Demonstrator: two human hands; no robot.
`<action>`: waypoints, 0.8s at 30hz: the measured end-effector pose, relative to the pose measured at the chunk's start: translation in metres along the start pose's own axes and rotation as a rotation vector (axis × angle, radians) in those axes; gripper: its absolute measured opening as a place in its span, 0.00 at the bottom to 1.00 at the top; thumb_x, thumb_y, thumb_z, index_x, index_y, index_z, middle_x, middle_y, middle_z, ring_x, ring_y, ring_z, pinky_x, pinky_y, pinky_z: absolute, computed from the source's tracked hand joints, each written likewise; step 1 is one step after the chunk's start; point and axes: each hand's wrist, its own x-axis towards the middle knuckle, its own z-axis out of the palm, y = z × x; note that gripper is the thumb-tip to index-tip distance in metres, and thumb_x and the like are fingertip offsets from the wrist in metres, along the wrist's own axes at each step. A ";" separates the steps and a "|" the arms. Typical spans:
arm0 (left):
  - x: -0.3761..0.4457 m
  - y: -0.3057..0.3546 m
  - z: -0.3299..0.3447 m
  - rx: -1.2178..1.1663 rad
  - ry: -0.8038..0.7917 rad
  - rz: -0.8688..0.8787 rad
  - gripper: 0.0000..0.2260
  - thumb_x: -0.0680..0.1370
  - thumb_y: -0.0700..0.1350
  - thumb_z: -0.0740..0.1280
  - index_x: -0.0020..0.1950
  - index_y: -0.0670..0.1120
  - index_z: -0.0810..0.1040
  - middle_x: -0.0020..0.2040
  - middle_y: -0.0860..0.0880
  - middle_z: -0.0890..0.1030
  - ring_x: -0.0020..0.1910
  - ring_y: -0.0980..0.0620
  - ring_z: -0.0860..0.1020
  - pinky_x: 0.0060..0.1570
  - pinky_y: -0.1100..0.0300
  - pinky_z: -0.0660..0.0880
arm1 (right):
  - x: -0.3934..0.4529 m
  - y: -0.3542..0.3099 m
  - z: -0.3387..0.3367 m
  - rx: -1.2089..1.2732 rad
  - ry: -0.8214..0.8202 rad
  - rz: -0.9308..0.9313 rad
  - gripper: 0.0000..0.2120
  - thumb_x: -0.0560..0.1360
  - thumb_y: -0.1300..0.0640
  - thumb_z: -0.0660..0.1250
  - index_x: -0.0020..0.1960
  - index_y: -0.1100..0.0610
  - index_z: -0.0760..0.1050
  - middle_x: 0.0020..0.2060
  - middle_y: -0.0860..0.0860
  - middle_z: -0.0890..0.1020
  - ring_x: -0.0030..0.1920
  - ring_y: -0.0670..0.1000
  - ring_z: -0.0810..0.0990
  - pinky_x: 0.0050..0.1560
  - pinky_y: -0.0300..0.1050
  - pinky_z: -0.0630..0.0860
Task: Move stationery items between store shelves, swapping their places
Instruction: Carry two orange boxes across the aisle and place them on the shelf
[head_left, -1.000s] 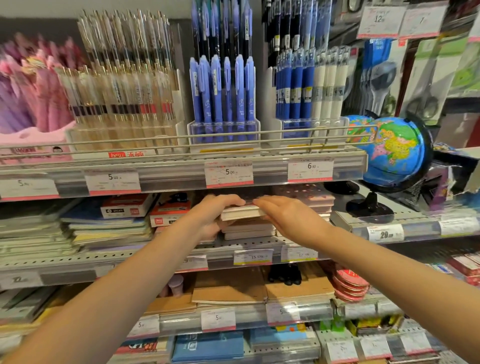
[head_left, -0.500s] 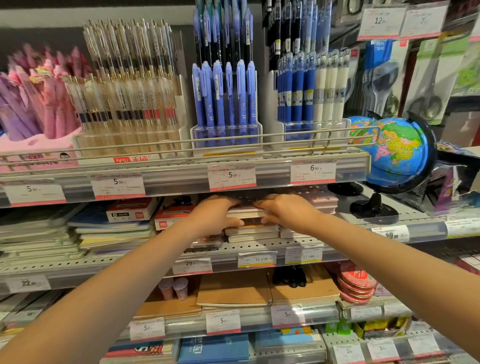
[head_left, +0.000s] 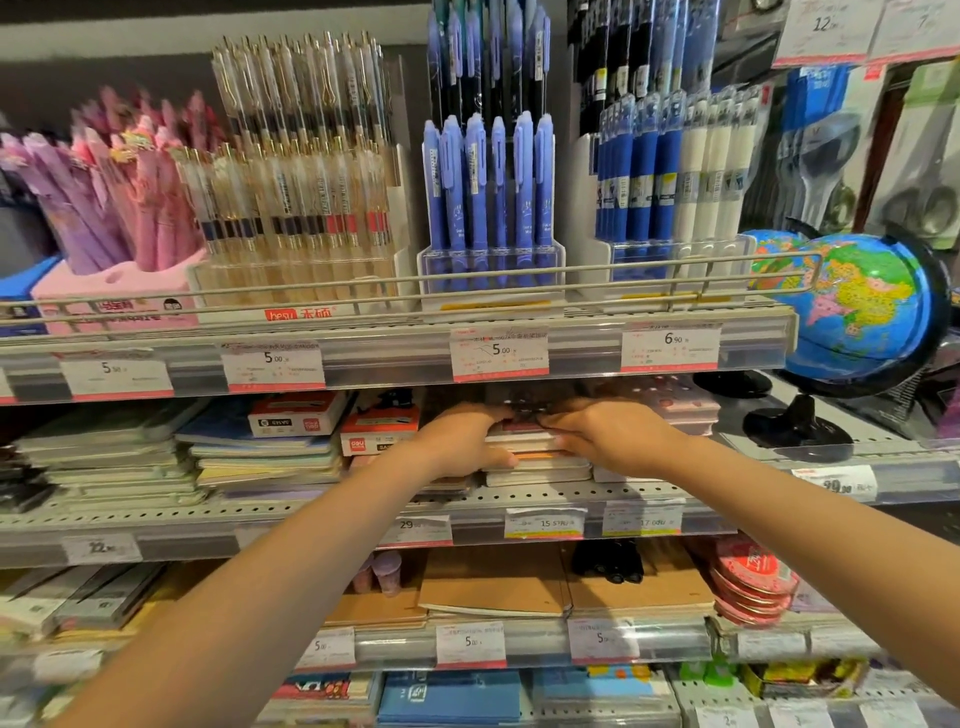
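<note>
- My left hand (head_left: 462, 441) curls over the top notebook (head_left: 522, 434) of a small stack, fingers on its cover and thumb tucked under its near left corner, so I am gripping it.
- My right hand (head_left: 605, 434) grips the same notebook from the right, fingers bent over the top and thumb against its near edge.
- My fingertips nearly meet over the middle of the cover; I cannot tell whether they touch.
- The notebook sits on the stack (head_left: 537, 467) on the middle shelf (head_left: 311, 512), just behind the 15.5 price tag (head_left: 545, 522).
- Just left of the stack lie red and white boxes (head_left: 382, 431), and further left, piles of thin exercise books (head_left: 260, 457).
- Right of my right hand lies a pile of dotted pink notebooks (head_left: 670, 402).
- On the shelf above stand blue pens (head_left: 488, 197) in a clear holder, clear pens (head_left: 301, 176) to their left and pink pens (head_left: 114, 182) at the far left.
- A globe (head_left: 857, 306) stands at the right end.
- On the shelf below lie brown notebooks (head_left: 493, 582).
</note>
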 end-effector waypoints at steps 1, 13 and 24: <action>-0.003 0.000 0.001 0.016 0.007 0.015 0.30 0.73 0.57 0.67 0.73 0.53 0.62 0.72 0.49 0.69 0.69 0.48 0.68 0.67 0.52 0.68 | 0.001 -0.002 -0.002 0.014 -0.014 0.012 0.21 0.79 0.45 0.53 0.70 0.47 0.66 0.70 0.47 0.70 0.67 0.52 0.72 0.62 0.47 0.71; -0.079 -0.045 -0.028 0.279 0.372 -0.071 0.19 0.79 0.50 0.57 0.69 0.47 0.68 0.65 0.47 0.73 0.66 0.46 0.69 0.61 0.50 0.65 | 0.032 -0.073 -0.004 0.277 0.165 0.117 0.20 0.78 0.48 0.57 0.69 0.53 0.69 0.61 0.54 0.78 0.63 0.56 0.74 0.61 0.49 0.71; -0.109 -0.112 -0.050 0.312 0.443 -0.424 0.16 0.78 0.51 0.57 0.51 0.43 0.78 0.54 0.40 0.79 0.58 0.38 0.72 0.62 0.42 0.63 | 0.086 -0.149 0.007 0.357 0.062 0.462 0.23 0.78 0.42 0.53 0.51 0.59 0.76 0.49 0.57 0.80 0.53 0.57 0.78 0.49 0.46 0.68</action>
